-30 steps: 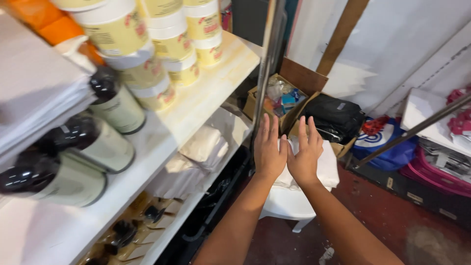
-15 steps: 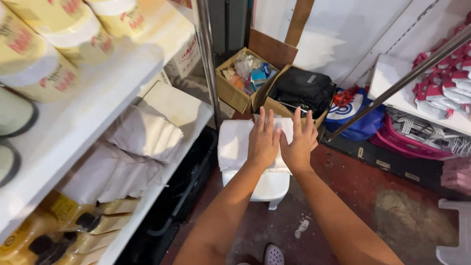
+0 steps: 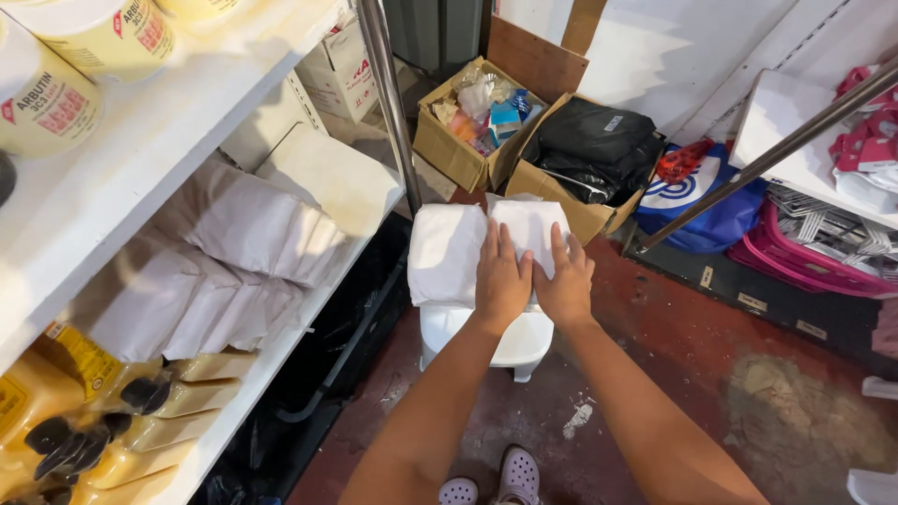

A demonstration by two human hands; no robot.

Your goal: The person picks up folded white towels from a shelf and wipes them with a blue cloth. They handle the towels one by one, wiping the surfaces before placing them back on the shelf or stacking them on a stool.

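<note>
Both hands [image 3: 533, 278] lowered onto white packets [image 3: 524, 224] (flat).

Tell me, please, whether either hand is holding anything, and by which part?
Nothing is gripped: the left hand and right hand lie flat, palms down, on the near end of a white packet on the white stool.

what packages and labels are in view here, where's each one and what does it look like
White flat packets: stacked on the white stool, under the left hand and right hand.
White soft packets: middle shelf, left.
Cream tubs: top shelf, round, red-printed labels.
Yellow pouches: bottom shelf, black caps.
Brown cardboard box: floor behind stool, open, mixed wrapped items.
Black bag: in the neighbouring box.
</note>
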